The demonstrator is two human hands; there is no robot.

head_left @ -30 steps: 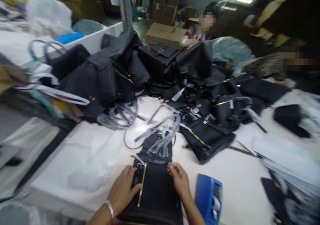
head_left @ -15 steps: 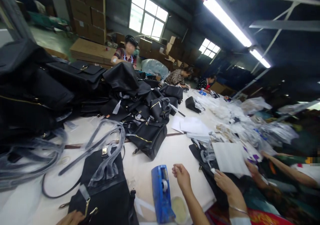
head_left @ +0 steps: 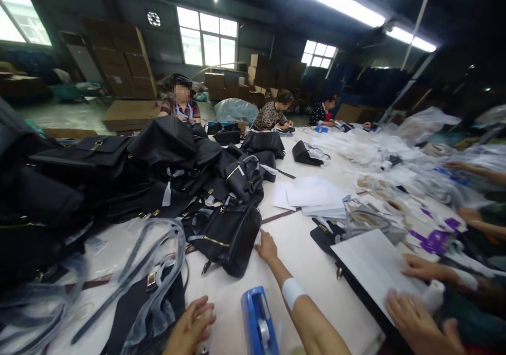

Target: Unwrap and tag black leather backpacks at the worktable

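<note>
My right hand (head_left: 268,247) reaches forward over the white table to a black handbag (head_left: 227,239) with a gold zip. Its fingers are bent and closed at the bag's right edge. A pale band circles that forearm. My left hand (head_left: 192,323) is low in the view, open and holding nothing, its fingers slightly spread. Beside it lies another black bag (head_left: 130,313), with a gold buckle and straps wrapped in clear plastic (head_left: 174,239). A blue tape dispenser (head_left: 253,313) with a roll in it stands between my two arms.
Black bags (head_left: 166,144) are heaped at the left and back. White sheets (head_left: 316,194) lie beyond my right hand. At the right, a co-worker's hands (head_left: 415,313) hold a white sheet (head_left: 375,260) over a black bag. Plastic wrapping (head_left: 375,160) covers the far right; other people sit behind.
My right hand has moved from beside the tape dispenser forward and left to the handbag. My left hand has come off the near bag and moved right. The view has turned and levelled.
</note>
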